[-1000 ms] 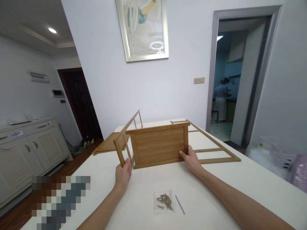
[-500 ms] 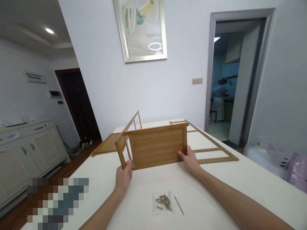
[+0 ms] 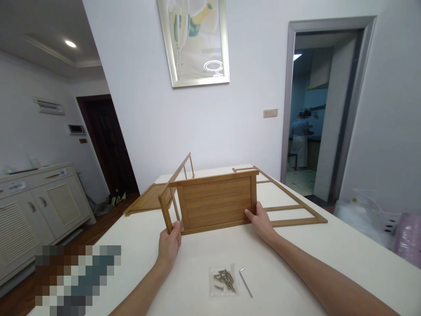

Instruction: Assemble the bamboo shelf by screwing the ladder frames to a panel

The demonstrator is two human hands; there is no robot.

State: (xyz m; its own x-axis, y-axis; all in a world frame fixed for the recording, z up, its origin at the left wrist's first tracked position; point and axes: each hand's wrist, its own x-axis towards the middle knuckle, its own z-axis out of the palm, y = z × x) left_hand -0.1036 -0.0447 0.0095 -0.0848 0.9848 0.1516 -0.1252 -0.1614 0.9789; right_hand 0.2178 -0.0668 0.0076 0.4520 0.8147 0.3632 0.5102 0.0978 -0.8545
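Upright on the white table (image 3: 131, 259) stands a wooden shelf panel (image 3: 217, 199), its left end against a wooden side frame (image 3: 165, 210) that also stands on edge. My left hand (image 3: 169, 243) is closed round the lower near corner of the side frame. At the panel's right end, my right hand (image 3: 259, 221) grips the edge, thumb on the near face and fingers hidden behind. In front of the panel lie a clear bag of screws (image 3: 223, 280) and a hex key (image 3: 245, 282).
Flat on the table's right lies a second side frame (image 3: 296, 219). Another wooden panel (image 3: 148, 199) lies at the far left. The wall stands behind the table. A person (image 3: 300, 131) is in the room beyond the doorway. Plastic-wrapped items (image 3: 408, 237) sit to the right.
The view has tipped very slightly. Both hands keep their holds, and the panel and side frame stay in place.
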